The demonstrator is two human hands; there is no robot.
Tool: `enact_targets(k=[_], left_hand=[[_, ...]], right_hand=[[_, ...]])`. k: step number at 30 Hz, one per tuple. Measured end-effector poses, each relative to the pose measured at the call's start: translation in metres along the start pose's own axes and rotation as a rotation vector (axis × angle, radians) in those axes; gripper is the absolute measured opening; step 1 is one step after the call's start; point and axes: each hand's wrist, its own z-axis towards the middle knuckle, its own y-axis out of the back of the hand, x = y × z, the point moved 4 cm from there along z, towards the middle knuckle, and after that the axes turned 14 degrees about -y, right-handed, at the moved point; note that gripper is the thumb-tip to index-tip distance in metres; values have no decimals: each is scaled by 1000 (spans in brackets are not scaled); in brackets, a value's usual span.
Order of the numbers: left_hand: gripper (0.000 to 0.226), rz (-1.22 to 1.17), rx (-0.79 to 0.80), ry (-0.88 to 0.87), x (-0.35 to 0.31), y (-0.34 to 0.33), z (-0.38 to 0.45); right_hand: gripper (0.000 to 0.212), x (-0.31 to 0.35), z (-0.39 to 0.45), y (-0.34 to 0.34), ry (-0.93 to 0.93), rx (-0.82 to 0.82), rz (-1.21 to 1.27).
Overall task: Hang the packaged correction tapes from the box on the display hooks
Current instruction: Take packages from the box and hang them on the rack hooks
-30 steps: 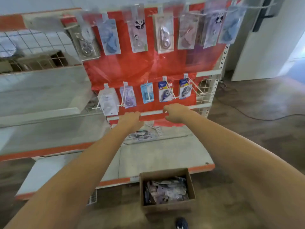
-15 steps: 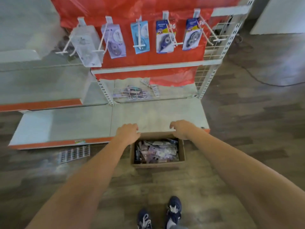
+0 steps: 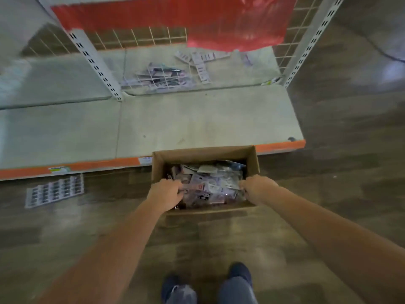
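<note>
Both hands, left [image 3: 166, 196] and right [image 3: 258, 189], are curled down among the packs [image 3: 210, 185] in the box [image 3: 252, 159]; whether anything is gripped cannot be told

- No text, brand or number can be read anywhere in view.
- The label [image 3: 59, 170] on the orange shelf edge [image 3: 105, 165], left of the cardboard box [image 3: 254, 163], is a blur of yellow and white.
- Printing on the packaged correction tapes [image 3: 210, 183] inside the box is too blurred to read.
- The printed sheet [image 3: 54, 191] on the floor left of the box shows only rows of dark marks.
</note>
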Motion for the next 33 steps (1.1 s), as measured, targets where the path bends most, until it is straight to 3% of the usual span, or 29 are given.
enact_targets(k=[4, 7, 12, 18, 23, 28, 31, 33], left_hand=[[24, -37, -79, -111, 17, -52, 70], [25, -38, -50, -155, 35, -88, 119], [61, -145, 274, -169, 58, -142, 173], [50, -2, 355, -253, 73, -176, 202], [40, -133, 357, -220, 85, -200, 210], [25, -157, 329, -171, 98, -201, 216], [24, -303, 268, -152, 106, -192, 220], [22, -440, 195, -166, 107, -185, 224]], right_hand=[[37, 9, 85, -57, -19, 30, -5], [37, 18, 144, -97, -50, 111, 20], [36, 28, 209, -148, -29, 236, 99], [40, 35, 251, -178, -43, 362, -81], [28, 45, 258, -181, -34, 306, -97], [19, 36, 271, -165, -74, 204, 249], [6, 26, 273, -159, -175, 259, 859], [11, 21, 271, -158, -290, 366, 1273]])
